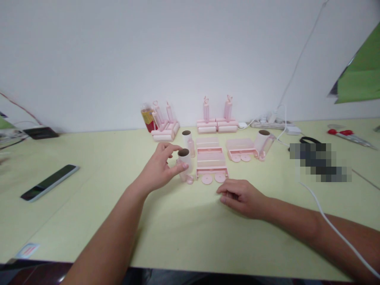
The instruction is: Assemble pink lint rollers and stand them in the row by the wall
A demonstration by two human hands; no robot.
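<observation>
My left hand [158, 168] has its thumb and fingers around a white sticky roll [184, 158] with a brown cardboard core, standing upright. A clear pink plastic part [189, 180] lies against the foot of this roll. Just behind stands a second white roll [186, 136] beside another clear pink part [191, 148]. My right hand [242, 198] rests on the table, loosely curled, with a gap between thumb and index finger and nothing visible in it. Nearest to it are round pink discs [220, 178] in front of a pink open case [211, 160].
Another pink case [241, 144] and a white roll [263, 138] lie to the right. Finished-looking pink rollers [206, 126] line the wall, near a red-yellow packet [148, 118]. A phone [50, 183] lies left; red-handled scissors [341, 132] right. A white cable [320, 211] crosses my right forearm.
</observation>
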